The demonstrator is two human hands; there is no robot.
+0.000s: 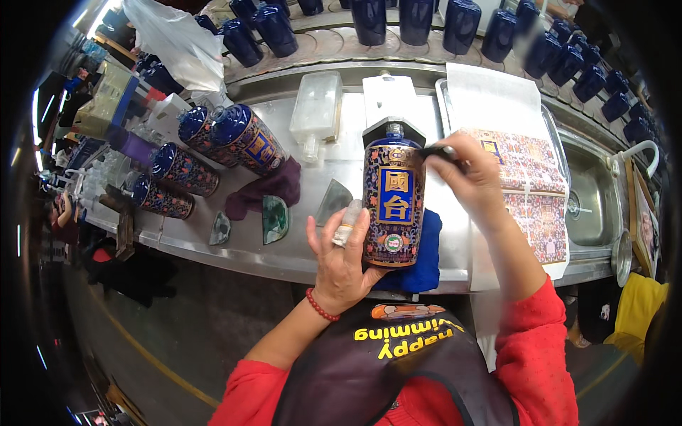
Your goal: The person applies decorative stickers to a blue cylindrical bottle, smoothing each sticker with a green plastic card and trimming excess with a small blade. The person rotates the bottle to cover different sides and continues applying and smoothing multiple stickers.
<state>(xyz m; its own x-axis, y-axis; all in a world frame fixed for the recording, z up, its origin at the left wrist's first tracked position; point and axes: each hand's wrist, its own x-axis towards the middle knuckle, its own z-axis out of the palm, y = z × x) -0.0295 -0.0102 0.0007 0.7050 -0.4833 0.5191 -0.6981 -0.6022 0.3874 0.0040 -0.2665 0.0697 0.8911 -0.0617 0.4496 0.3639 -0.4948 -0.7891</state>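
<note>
A blue bottle (394, 238) wrapped in a colourful patterned decal lies face up in front of me, its neck pointing away. My left hand (337, 263) grips its lower left side, thumb at the base; one finger is wrapped in white tape. My right hand (469, 174) is closed in a pinch on a small dark flat piece (439, 152), perhaps a scraper, which touches the bottle's upper right shoulder. Its exact kind is hard to make out. Beneath the bottle's right side shows a blue cloth (429, 248). A dark angular support (419, 136) sits behind the neck.
Patterned decal sheets (533, 206) lie on a tray to the right, beside a metal sink (586, 206). Several decorated bottles (249, 138) stand left, near a purple cloth (266, 188) and green scraper pieces (275, 220). A clear bottle (316, 106) lies behind. Plain blue bottles (369, 21) line the conveyor.
</note>
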